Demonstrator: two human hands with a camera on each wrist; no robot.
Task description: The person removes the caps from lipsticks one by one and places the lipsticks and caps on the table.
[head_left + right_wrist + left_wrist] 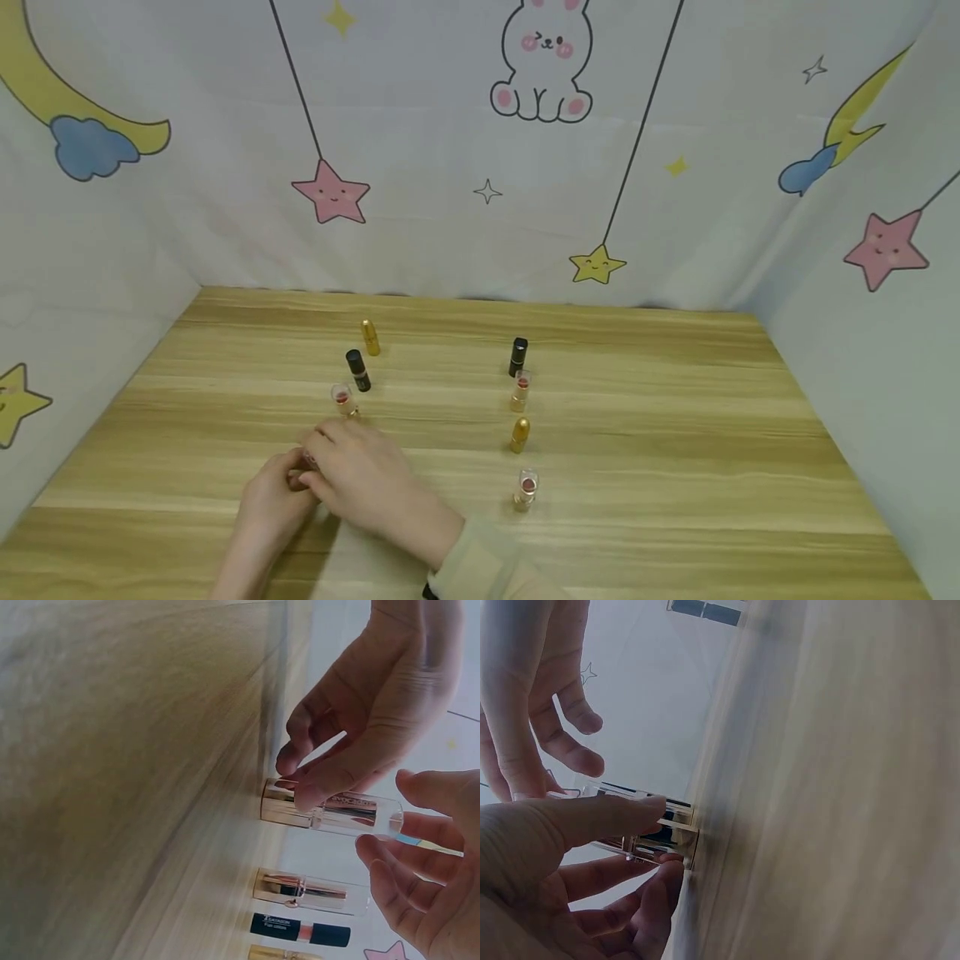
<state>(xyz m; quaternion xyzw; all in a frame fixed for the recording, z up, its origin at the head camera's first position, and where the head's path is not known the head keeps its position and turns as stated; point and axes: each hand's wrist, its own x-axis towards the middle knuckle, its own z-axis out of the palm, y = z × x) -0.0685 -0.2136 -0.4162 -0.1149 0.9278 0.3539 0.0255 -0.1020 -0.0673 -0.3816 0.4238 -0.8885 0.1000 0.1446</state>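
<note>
Rose-gold lipstick with clear cap, upright at wooden tabletop, near end of left row, left hand pinching its base between thumb and fingers, right hand loosely spread about cap end, contact unclear, second clear-capped lipstick, black tube, gold tube beyond.

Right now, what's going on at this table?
A person's left hand pinches an upright, clear-capped lipstick near its base. The right hand has its fingers spread around the top; contact there is unclear. Beyond them stand another clear-capped lipstick, a black tube and a gold tube, and four more tubes stand in a row to the right.
</note>
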